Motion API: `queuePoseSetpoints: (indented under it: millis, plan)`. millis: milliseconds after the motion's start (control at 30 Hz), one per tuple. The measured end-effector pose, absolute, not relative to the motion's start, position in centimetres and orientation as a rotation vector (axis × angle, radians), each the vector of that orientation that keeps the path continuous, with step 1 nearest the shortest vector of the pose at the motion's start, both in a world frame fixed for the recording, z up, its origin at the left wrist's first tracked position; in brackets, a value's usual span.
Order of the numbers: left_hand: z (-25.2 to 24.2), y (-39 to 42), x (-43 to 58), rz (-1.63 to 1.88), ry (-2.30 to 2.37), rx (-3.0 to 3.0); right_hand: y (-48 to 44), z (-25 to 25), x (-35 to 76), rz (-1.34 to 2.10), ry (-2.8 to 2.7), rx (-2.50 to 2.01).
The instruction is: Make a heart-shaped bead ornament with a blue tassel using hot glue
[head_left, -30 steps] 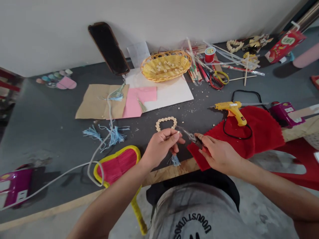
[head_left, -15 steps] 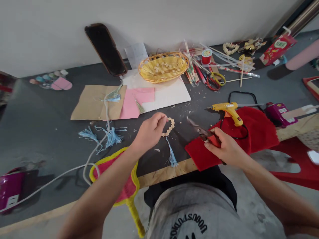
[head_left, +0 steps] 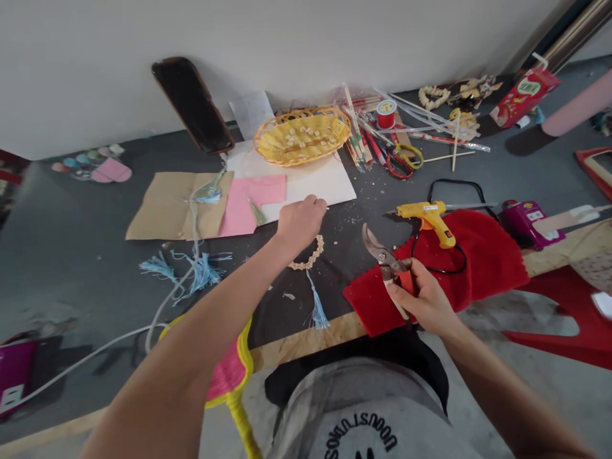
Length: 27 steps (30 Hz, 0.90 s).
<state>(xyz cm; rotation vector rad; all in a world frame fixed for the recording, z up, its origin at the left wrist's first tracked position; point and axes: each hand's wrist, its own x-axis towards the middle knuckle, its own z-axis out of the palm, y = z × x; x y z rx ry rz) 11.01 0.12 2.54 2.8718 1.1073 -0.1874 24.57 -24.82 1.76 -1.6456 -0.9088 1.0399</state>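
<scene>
Yellow and woven, a shallow basket point(head_left: 291, 158) stands on a white sheet point(head_left: 329, 183) beyond the left hand point(head_left: 299, 224), small pale pieces point(head_left: 306, 137) scattered over its floor. That hand's fingers point(head_left: 314, 203) are pinched on a pale bit point(head_left: 326, 207), too small to identify, above the bench point(head_left: 354, 255). Just on their near side lies a knobbly cream ring point(head_left: 314, 256), partly hidden by the arm, its blue tassel point(head_left: 317, 312) stretching toward the person. The right hand point(head_left: 428, 298) has its fingers wrapped around the handles of pruning shears point(head_left: 383, 256), red cloth point(head_left: 466, 248) beneath. Well beyond them is a red carton point(head_left: 526, 97) with a straw point(head_left: 540, 60), its contents hidden.
</scene>
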Motion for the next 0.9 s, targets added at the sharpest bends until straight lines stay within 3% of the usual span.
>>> queuePoseSetpoints:
  millis: [533,900]
  plan:
    - [3.5,-2.0,9.8,-0.184,0.797,2.570,-25.5,0.8,24.3,0.939,-0.642,-1.437]
    - [3.2,-7.6,17.3,-0.134,0.519,2.690,-27.5,0.7,25.6,0.658,-0.452,-1.501]
